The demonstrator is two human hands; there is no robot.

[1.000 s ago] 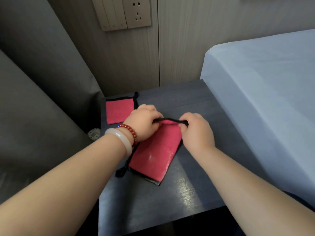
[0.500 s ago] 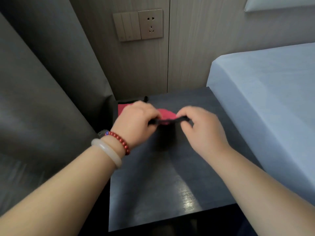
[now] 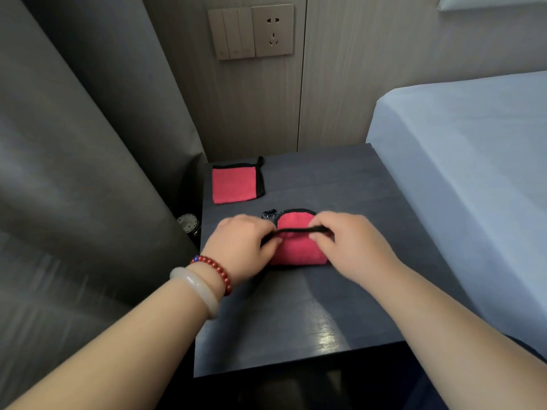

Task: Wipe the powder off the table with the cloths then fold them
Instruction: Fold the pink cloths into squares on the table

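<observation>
I see left hand (image 3: 242, 244) and right hand (image 3: 352, 244) both pinching the red cloth (image 3: 296, 251) by its black hem, mid table (image 3: 296, 321), folded cloth (image 3: 233, 184) flat far left

A wood-panelled wall (image 3: 260, 108) with a socket (image 3: 273, 31), grey curtain (image 3: 83, 143) left, blue-sheeted bed (image 3: 461, 149) right.

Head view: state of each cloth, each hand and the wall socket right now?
Near cloth: partly folded, black edge lifted between both hands.
Far cloth: folded, lying flat, far left on the table, untouched.
Left hand: pinches the near cloth's black edge.
Right hand: pinches the same edge.
Wall socket: nothing plugged in.
</observation>
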